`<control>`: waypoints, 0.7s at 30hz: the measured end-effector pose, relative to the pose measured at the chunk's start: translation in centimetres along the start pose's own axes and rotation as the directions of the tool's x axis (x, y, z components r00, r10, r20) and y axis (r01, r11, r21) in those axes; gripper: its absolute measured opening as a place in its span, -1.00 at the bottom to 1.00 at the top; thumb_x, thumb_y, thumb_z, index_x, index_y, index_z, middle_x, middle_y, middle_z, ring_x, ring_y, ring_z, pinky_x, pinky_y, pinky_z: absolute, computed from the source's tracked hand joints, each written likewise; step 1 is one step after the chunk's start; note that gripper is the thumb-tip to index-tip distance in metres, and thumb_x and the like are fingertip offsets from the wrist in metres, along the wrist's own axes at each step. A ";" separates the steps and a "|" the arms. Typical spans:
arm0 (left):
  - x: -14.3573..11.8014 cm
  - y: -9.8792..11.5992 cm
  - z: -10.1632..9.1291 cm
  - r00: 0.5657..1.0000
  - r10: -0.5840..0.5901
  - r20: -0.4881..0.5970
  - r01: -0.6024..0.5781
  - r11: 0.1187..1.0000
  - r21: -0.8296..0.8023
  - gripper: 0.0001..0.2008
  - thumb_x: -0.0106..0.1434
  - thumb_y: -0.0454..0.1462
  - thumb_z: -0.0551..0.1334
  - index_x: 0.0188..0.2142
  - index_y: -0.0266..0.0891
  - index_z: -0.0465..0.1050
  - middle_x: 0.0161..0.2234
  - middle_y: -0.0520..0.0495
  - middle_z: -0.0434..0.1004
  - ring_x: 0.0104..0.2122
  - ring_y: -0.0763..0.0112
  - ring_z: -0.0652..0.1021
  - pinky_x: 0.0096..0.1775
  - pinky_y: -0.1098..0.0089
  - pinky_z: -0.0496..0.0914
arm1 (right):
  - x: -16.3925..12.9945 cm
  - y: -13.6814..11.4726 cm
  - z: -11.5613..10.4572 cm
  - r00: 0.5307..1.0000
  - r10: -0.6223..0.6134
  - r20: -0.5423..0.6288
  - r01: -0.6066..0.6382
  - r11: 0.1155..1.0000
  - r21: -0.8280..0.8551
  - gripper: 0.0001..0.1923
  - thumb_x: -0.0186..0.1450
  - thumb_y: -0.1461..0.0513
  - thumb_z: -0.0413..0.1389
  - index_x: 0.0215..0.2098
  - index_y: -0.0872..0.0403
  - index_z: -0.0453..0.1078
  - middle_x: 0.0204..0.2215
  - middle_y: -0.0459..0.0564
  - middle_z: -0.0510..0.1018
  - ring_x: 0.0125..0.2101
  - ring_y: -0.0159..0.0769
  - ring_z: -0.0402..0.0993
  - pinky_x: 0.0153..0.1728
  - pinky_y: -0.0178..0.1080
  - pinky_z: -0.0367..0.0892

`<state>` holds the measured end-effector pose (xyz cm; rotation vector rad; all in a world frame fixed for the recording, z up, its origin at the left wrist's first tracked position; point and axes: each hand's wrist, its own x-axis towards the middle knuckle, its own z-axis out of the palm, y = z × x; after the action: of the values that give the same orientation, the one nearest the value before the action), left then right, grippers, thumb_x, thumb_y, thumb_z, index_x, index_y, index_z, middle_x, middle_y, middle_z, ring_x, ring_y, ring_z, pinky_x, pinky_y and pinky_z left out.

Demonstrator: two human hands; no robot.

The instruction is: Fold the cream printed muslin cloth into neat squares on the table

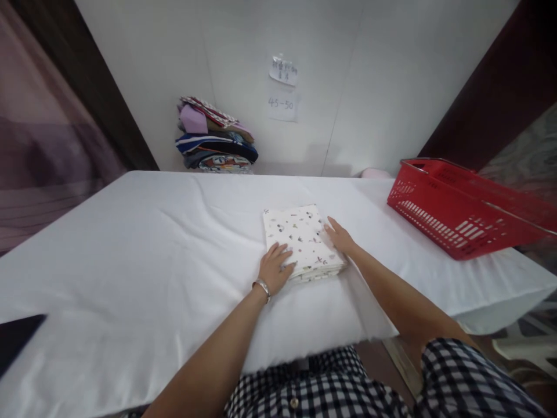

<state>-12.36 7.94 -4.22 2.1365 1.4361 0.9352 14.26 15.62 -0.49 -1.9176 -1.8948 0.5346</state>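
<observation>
A white cloth with small printed motifs (302, 235) lies folded into a thick, nearly square bundle on the white-covered table. My left hand (275, 268) rests on its near left corner, fingers spread, with a silver bracelet at the wrist. At the bundle's right edge is my right hand (340, 237), its fingers stretched out and touching the side. Neither hand grips the cloth. Layered folds show along the near edge; what kind of cloth item it is, I cannot tell.
Folded clothes (215, 139) are stacked beyond the table's far edge, against the wall. A red plastic basket (452, 215) stands on the right end of the table (130, 261). Two paper notes (282, 107) hang on the wall. A dark flat object (20, 339) lies at the left edge.
</observation>
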 end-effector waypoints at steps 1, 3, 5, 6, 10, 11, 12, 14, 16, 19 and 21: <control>0.1 0.0 0.0 1.000 0.006 -0.006 -0.006 1.000 -0.002 -0.67 0.19 -0.18 0.21 -0.03 -0.08 0.46 0.15 -0.04 0.34 0.22 0.08 0.20 0.17 -0.09 0.15 | -1.4 0.4 -0.2 0.999 -0.019 -0.047 0.021 0.999 0.047 -0.33 0.35 -0.09 -0.27 0.30 0.06 0.03 0.29 -0.03 0.09 0.27 -0.23 -0.02 0.25 -0.17 -0.04; 0.2 -0.1 0.1 0.999 0.021 -0.023 -0.022 1.000 -0.014 -0.68 0.18 -0.16 0.22 -0.05 -0.08 0.47 0.13 -0.04 0.36 0.22 0.09 0.21 0.17 -0.08 0.16 | -4.3 1.4 -0.6 0.990 -0.057 -0.131 0.074 0.988 0.135 -0.39 0.33 -0.08 -0.24 0.20 0.02 0.23 0.19 -0.04 0.29 0.20 -0.21 0.15 0.21 -0.14 0.07; 0.3 -0.3 0.1 0.999 0.032 -0.036 -0.033 0.999 -0.030 -0.69 0.18 -0.15 0.23 -0.07 -0.09 0.48 0.12 -0.04 0.38 0.21 0.09 0.21 0.17 -0.06 0.17 | -7.1 2.5 -0.6 0.979 -0.095 -0.179 0.129 0.973 0.191 -0.44 0.32 -0.06 -0.20 0.08 0.02 0.36 0.10 -0.02 0.41 0.14 -0.18 0.26 0.17 -0.11 0.14; 0.4 -0.3 0.1 0.998 0.038 -0.040 -0.039 0.998 -0.039 -0.69 0.18 -0.13 0.22 -0.08 -0.10 0.49 0.11 -0.05 0.39 0.21 0.10 0.22 0.17 -0.05 0.18 | -8.4 3.1 -0.5 0.974 -0.108 -0.197 0.150 0.966 0.211 -0.45 0.31 -0.06 -0.18 0.04 0.03 0.40 0.07 -0.01 0.44 0.11 -0.17 0.29 0.15 -0.10 0.16; 0.5 -0.3 -0.2 0.995 0.073 -0.072 -0.077 0.996 -0.053 -0.73 0.18 -0.11 0.22 -0.16 -0.10 0.52 0.04 -0.03 0.46 0.17 0.16 0.28 0.17 0.00 0.20 | -11.4 4.9 0.5 0.964 -0.103 -0.246 0.167 0.952 0.257 -0.47 0.27 -0.08 -0.12 -0.02 0.02 0.44 0.01 0.03 0.48 0.05 -0.16 0.36 0.11 -0.07 0.22; 0.4 -0.3 -0.3 0.993 0.081 -0.086 -0.086 0.995 -0.049 -0.75 0.18 -0.11 0.22 -0.18 -0.10 0.53 0.02 -0.02 0.48 0.16 0.17 0.30 0.17 0.00 0.20 | -11.6 5.1 0.8 0.962 -0.101 -0.254 0.168 0.951 0.260 -0.47 0.27 -0.08 -0.12 -0.02 0.02 0.44 0.02 0.04 0.47 0.04 -0.17 0.36 0.10 -0.07 0.23; 0.3 -0.2 -0.5 0.991 0.088 -0.100 -0.093 0.995 -0.041 -0.76 0.17 -0.11 0.23 -0.20 -0.09 0.53 0.00 -0.01 0.49 0.15 0.17 0.31 0.17 0.00 0.20 | -11.7 5.3 1.0 0.961 -0.101 -0.259 0.170 0.951 0.259 -0.48 0.27 -0.07 -0.13 -0.02 0.02 0.43 0.03 0.04 0.47 0.05 -0.17 0.35 0.10 -0.06 0.23; -0.1 0.0 -0.8 0.987 0.099 -0.124 -0.101 0.995 -0.015 -0.77 0.16 -0.11 0.24 -0.22 -0.09 0.54 -0.03 -0.01 0.51 0.13 0.17 0.32 0.17 -0.01 0.19 | -11.7 5.3 1.3 0.959 -0.096 -0.265 0.165 0.953 0.252 -0.50 0.27 -0.04 -0.12 -0.02 0.01 0.43 0.05 0.04 0.44 0.07 -0.16 0.32 0.09 -0.05 0.23; -0.6 0.3 -1.1 0.986 0.104 -0.133 -0.102 0.995 0.022 -0.77 0.14 -0.10 0.26 -0.23 -0.09 0.54 -0.05 -0.01 0.52 0.12 0.16 0.34 0.17 -0.01 0.19 | -11.5 5.0 1.4 0.959 -0.098 -0.268 0.169 0.952 0.256 -0.53 0.26 -0.01 -0.10 -0.03 0.00 0.44 0.06 0.03 0.43 0.07 -0.16 0.31 0.07 -0.06 0.25; -1.4 0.9 -1.3 0.987 0.126 -0.099 -0.118 0.990 0.082 -0.75 0.11 -0.08 0.28 -0.23 -0.08 0.54 -0.04 -0.01 0.52 0.11 0.14 0.35 0.16 0.01 0.19 | -11.5 4.7 1.2 0.946 -0.112 -0.305 0.205 0.934 0.293 -0.56 0.23 -0.01 -0.07 -0.11 0.02 0.47 -0.01 0.05 0.46 0.00 -0.18 0.36 -0.05 -0.15 0.34; -1.8 1.3 -1.3 0.986 0.154 -0.066 -0.146 0.983 0.112 -0.74 0.12 -0.09 0.28 -0.21 -0.08 0.54 -0.03 -0.02 0.51 0.10 0.14 0.37 0.15 0.03 0.19 | -11.5 4.6 1.0 0.938 -0.103 -0.331 0.213 0.925 0.316 -0.58 0.24 0.00 -0.07 -0.20 0.04 0.48 -0.11 0.06 0.50 -0.08 -0.20 0.40 -0.13 -0.19 0.36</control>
<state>-12.86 5.75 -2.98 2.3385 1.4039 1.0231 17.54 4.06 -3.78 -1.5033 -1.6127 0.4515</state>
